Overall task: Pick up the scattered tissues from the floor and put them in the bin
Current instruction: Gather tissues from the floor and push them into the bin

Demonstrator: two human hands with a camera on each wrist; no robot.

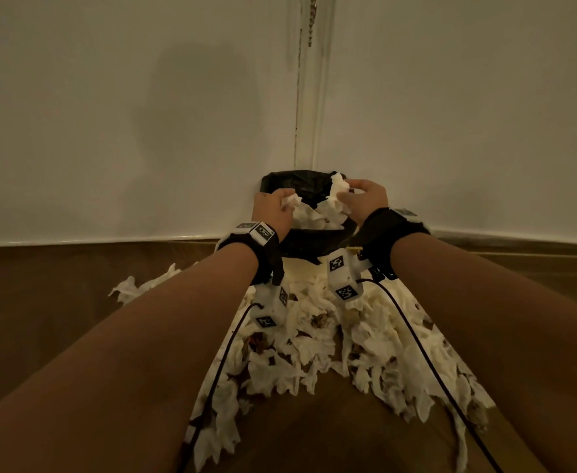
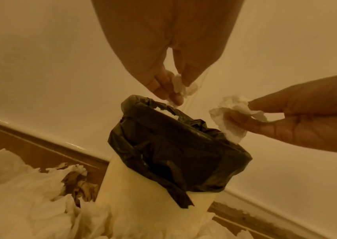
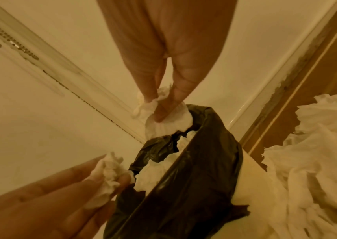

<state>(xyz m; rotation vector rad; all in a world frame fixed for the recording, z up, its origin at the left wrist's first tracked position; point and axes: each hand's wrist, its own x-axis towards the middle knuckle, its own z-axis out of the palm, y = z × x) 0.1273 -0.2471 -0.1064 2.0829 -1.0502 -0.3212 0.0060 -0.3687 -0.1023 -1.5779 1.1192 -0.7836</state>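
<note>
Above a cream bin (image 1: 309,268) lined with a crinkled black bag (image 2: 176,145) in the wall corner, the left hand (image 1: 273,209) pinched a crumpled white tissue (image 1: 289,199) and the right hand (image 1: 365,199) pinched another tissue wad (image 1: 338,189). Only the head view showed the ragged heap of scattered tissues (image 1: 331,343) on the brown floor (image 1: 58,285) between the forearms. The wrist views showed the fingertips (image 3: 161,113) closed on soft, creased paper and the cream wall of the bin.
</note>
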